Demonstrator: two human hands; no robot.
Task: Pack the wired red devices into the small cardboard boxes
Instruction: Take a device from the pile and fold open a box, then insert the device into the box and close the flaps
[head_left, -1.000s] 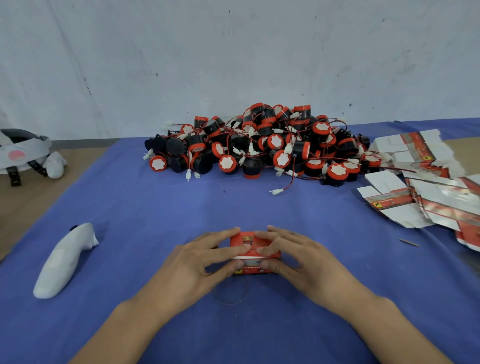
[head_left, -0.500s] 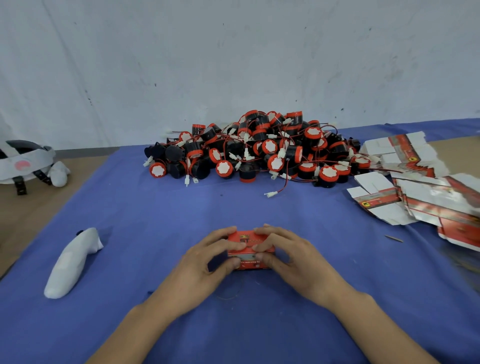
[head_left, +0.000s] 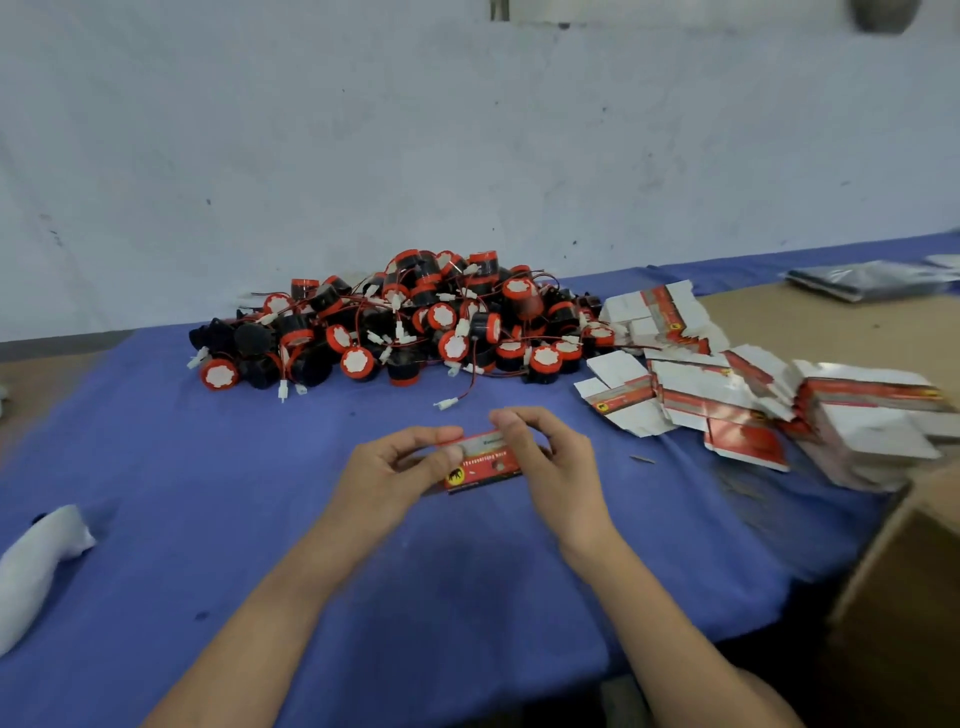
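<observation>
A small red cardboard box with a yellow round logo is held between both hands above the blue cloth. My left hand grips its left end with curled fingers and thumb. My right hand curls over its right end, fingers on top. A big heap of red and black wired devices lies at the back of the table. Flat unfolded boxes, white and red, are piled to the right.
A blue cloth covers the table. A white object lies at the left edge. A brown carton's edge stands at the lower right. A grey plastic bag lies far right. A grey wall is behind.
Both hands have lifted the box off the cloth and turned it, so its long printed side now faces me. The view has swung right and up.
</observation>
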